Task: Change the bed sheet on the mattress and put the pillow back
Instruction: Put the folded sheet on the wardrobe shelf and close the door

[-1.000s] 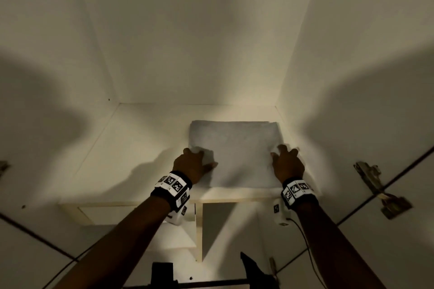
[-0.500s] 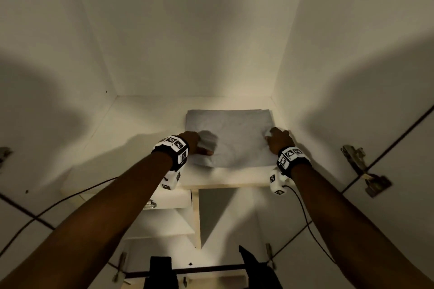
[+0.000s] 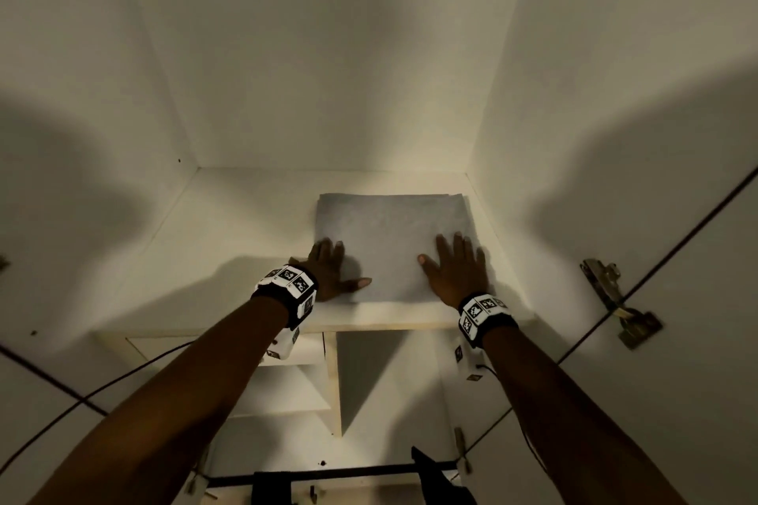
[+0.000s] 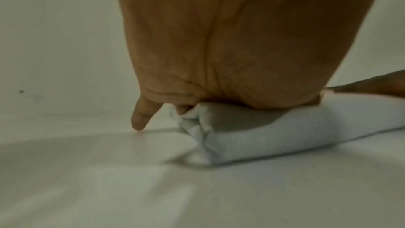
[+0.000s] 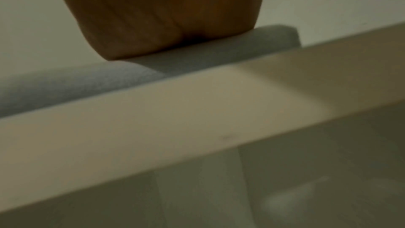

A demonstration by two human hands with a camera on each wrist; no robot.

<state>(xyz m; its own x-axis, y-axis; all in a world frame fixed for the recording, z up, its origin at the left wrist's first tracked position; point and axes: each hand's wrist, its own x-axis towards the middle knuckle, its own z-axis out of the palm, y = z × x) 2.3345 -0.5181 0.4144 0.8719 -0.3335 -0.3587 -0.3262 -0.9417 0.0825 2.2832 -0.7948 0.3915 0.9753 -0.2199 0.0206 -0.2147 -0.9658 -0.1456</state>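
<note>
Both our arms reach forward and up into a white cupboard, wrists level with the front edge of the upper shelf (image 3: pixel 229 242).

Left hand (image 3: pixel 328 271): palm down at the near-left corner of the folded sheet (image 3: pixel 389 234). In the head view the fingers lie fairly straight and slightly spread, thumb pointing right across the cloth. In the left wrist view the palm (image 4: pixel 230 49) presses on top of the sheet's (image 4: pixel 263 134) corner fold, while the little finger (image 4: pixel 142 115) hangs off the left edge, its tip touching the bare shelf (image 4: pixel 98 171). Nothing is gripped; the hand only rests and presses.

Right hand (image 3: pixel 457 271): palm down on the near-right part of the sheet, fingers straight and spread, pointing toward the back wall, thumb out to the left. In the right wrist view the heel of the hand (image 5: pixel 164 15) sits on the sheet (image 5: pixel 76 82) just behind the shelf's front lip (image 5: pixel 197 110). The fingers themselves are hidden in this view. No grip here either.

The sheet is pale grey, folded into a flat rectangle, lying on the right half of the shelf under both palms, its far edge ahead of the fingertips and short of the back wall, its right edge near the side wall.

Each wrist carries a black band with square markers (image 3: pixel 289 283).
</note>
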